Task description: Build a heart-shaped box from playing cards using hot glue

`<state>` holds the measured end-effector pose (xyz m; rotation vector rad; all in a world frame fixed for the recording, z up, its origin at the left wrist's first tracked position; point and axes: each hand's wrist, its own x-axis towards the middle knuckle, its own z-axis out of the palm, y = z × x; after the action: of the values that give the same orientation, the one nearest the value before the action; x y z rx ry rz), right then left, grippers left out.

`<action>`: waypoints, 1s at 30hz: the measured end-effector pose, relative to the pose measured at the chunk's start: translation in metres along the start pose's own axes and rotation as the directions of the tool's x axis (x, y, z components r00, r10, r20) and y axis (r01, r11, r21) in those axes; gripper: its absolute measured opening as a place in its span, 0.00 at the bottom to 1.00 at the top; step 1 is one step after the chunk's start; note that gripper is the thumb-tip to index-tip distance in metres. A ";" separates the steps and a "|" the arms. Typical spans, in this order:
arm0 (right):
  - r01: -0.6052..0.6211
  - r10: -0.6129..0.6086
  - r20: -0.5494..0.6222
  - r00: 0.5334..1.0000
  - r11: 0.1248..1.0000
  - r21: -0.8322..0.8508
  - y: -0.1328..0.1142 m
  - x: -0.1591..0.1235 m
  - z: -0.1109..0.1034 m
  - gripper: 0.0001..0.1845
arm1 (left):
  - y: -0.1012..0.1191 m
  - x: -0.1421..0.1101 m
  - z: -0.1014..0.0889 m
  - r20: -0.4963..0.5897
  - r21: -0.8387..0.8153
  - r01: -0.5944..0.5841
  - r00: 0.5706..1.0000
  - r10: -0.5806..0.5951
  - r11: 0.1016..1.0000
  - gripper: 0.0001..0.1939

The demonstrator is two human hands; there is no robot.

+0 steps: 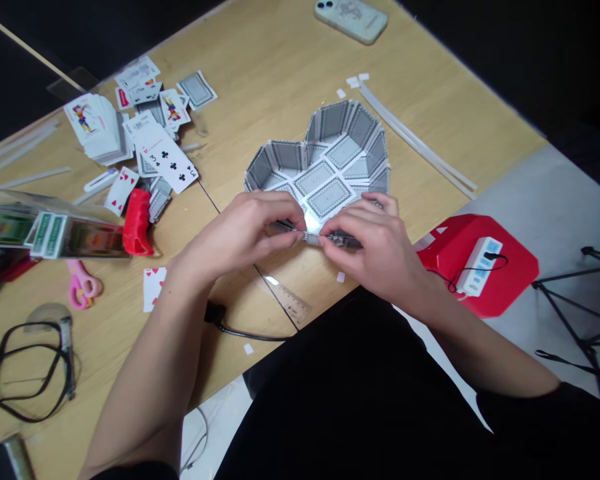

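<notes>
A heart-shaped box made of playing cards (329, 198) stands on the table, its grey card backs forming the floor and the upright walls. At its near wall, my left hand (253, 230) pinches the card edge between thumb and fingers. My right hand (373, 240) grips the same wall a little to the right, fingertips close to those of the left. A short stretch of the wall shows between the two hands; the rest of the near side is hidden behind my fingers.
Loose playing cards (167, 157) are heaped at the left, near a red-handled tool (138, 223), pink scissors (83, 285) and a clear box (80, 233). White strips (415, 137) lie right of the heart. A phone (351, 19) is at the back, a ruler (286, 298) near the front edge.
</notes>
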<state>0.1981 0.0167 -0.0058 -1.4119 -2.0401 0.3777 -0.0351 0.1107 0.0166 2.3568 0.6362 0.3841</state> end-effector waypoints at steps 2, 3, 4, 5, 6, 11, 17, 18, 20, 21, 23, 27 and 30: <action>-0.004 0.004 0.000 1.000 1.000 -0.003 0.000 0.001 0.001 0.07 | 0.001 0.000 0.000 -0.005 -0.006 0.003 1.000 -0.003 1.000 0.05; -0.004 0.004 0.002 1.000 1.000 -0.003 0.000 0.001 0.001 0.07 | 0.001 0.000 0.000 -0.006 -0.008 0.007 1.000 -0.007 1.000 0.05; -0.002 0.002 0.008 1.000 1.000 -0.001 0.000 0.002 0.000 0.07 | 0.001 0.000 0.000 -0.006 -0.009 0.011 1.000 -0.011 1.000 0.05; 0.002 -0.002 0.017 1.000 1.000 0.007 0.000 0.002 0.000 0.07 | 0.001 0.000 0.000 -0.004 -0.010 0.016 1.000 -0.016 1.000 0.05; 0.006 -0.007 0.028 1.000 1.000 0.019 0.000 0.002 -0.002 0.06 | 0.001 0.000 0.000 -0.003 -0.011 0.019 1.000 -0.019 1.000 0.05; 0.031 -0.033 0.026 0.999 0.997 0.072 0.000 0.003 -0.018 0.06 | 0.001 0.000 0.000 0.004 -0.013 0.022 1.000 -0.022 1.000 0.04; 0.028 -0.020 -0.079 0.997 0.995 0.099 0.008 0.002 -0.031 0.03 | 0.002 -0.001 0.000 0.004 -0.009 0.036 0.999 -0.036 0.999 0.04; 0.036 -0.027 -0.083 0.996 0.994 0.099 0.009 0.001 -0.030 0.05 | 0.002 -0.001 0.000 0.003 -0.008 0.039 0.999 -0.039 0.999 0.04; 0.069 -0.064 -0.059 0.996 0.993 0.093 0.011 0.000 -0.027 0.06 | 0.002 0.000 0.000 0.004 -0.005 0.041 0.999 -0.041 0.999 0.04; 0.086 -0.083 -0.044 0.996 0.992 0.088 0.011 0.000 -0.024 0.06 | 0.002 0.000 0.000 0.005 -0.005 0.041 0.999 -0.041 0.999 0.04; 0.099 -0.099 -0.012 0.995 0.992 0.081 0.010 -0.001 -0.018 0.05 | 0.002 0.000 0.000 0.005 -0.007 0.038 0.999 -0.038 0.999 0.05; 0.074 -0.076 0.017 0.997 0.995 0.060 0.005 0.000 -0.009 0.04 | 0.002 -0.001 0.000 0.003 -0.008 0.031 1.000 -0.031 0.999 0.05; 0.075 -0.076 0.032 0.997 0.996 0.040 0.003 0.000 -0.006 0.04 | 0.002 -0.001 0.000 0.003 -0.006 0.036 0.999 -0.036 0.999 0.06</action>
<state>0.2042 0.0177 -0.0026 -1.3095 -2.0949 0.4096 -0.0351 0.1087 0.0184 2.3367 0.6746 0.3653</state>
